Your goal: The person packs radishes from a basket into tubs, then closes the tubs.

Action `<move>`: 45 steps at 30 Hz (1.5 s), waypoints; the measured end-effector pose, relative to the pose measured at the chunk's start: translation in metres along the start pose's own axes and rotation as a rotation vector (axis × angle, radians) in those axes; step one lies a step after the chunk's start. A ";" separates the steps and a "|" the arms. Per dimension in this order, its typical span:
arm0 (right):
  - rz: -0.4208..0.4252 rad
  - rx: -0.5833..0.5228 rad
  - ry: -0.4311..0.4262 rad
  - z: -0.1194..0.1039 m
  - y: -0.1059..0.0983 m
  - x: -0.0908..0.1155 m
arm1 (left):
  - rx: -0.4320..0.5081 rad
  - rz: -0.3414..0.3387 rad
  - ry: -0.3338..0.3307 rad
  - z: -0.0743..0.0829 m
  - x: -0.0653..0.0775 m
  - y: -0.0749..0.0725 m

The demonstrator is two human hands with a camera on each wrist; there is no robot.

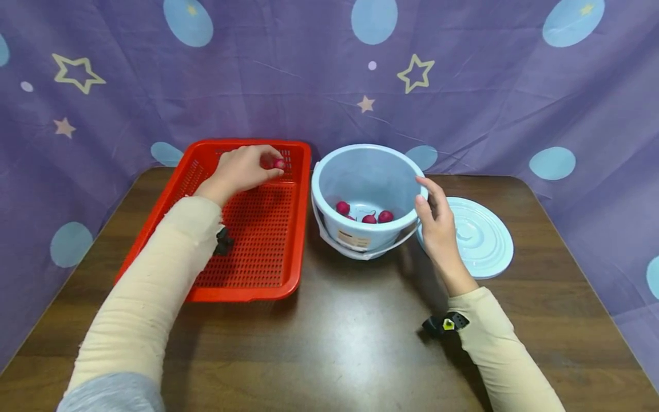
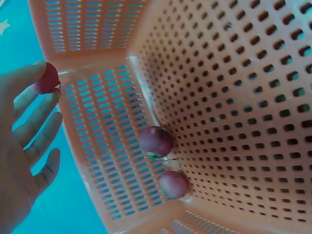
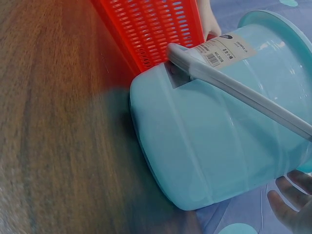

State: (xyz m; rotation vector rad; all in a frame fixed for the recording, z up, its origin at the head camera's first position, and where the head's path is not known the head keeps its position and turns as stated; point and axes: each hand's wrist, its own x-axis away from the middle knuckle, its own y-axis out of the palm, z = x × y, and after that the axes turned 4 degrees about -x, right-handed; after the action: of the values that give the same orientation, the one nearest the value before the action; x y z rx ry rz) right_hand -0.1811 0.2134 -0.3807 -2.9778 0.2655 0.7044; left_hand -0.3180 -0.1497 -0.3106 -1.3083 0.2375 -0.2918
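Thumb and fingertips of my left hand [image 1: 247, 169] pinch a small red radish [image 1: 279, 163] over the far right part of the red plastic basket [image 1: 298, 252]. In the left wrist view two more radishes [image 2: 156, 142] lie inside the basket against its slotted wall; my left arm hides them from the head view. To the right stands a light blue bucket [image 1: 368, 151] with several radishes [image 1: 385, 216] on its bottom. My right hand [image 1: 437, 220] rests on the bucket's right rim, thumb and finger spread apart, other fingers beside the outer wall [image 3: 204, 146].
A round light blue lid [image 1: 476, 237] lies on the wooden table [image 1: 329, 349] right of the bucket, partly behind my right hand. The bucket's handle [image 1: 355, 253] hangs down at the front. A purple patterned curtain [image 1: 288, 74] closes off the back.
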 end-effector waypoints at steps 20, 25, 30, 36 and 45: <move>-0.010 -0.012 0.004 0.001 -0.001 -0.002 | -0.053 0.231 0.153 0.048 0.016 -0.030; -0.012 -0.014 -0.002 0.001 0.001 0.001 | -0.040 0.262 0.168 0.056 0.019 -0.032; 0.004 0.008 -0.009 0.001 0.002 0.002 | -0.011 0.276 0.173 0.068 0.021 -0.034; 0.008 0.011 -0.016 0.001 0.002 0.003 | 0.022 0.289 0.188 0.085 0.026 -0.034; -0.001 0.003 0.003 -0.003 0.004 0.007 | 0.072 0.291 0.309 0.104 0.034 -0.029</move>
State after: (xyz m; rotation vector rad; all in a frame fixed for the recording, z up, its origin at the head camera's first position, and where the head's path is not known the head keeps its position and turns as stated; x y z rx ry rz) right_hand -0.1747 0.2082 -0.3810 -2.9758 0.2644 0.6994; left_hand -0.2532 -0.0732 -0.2572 -1.1365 0.6666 -0.2510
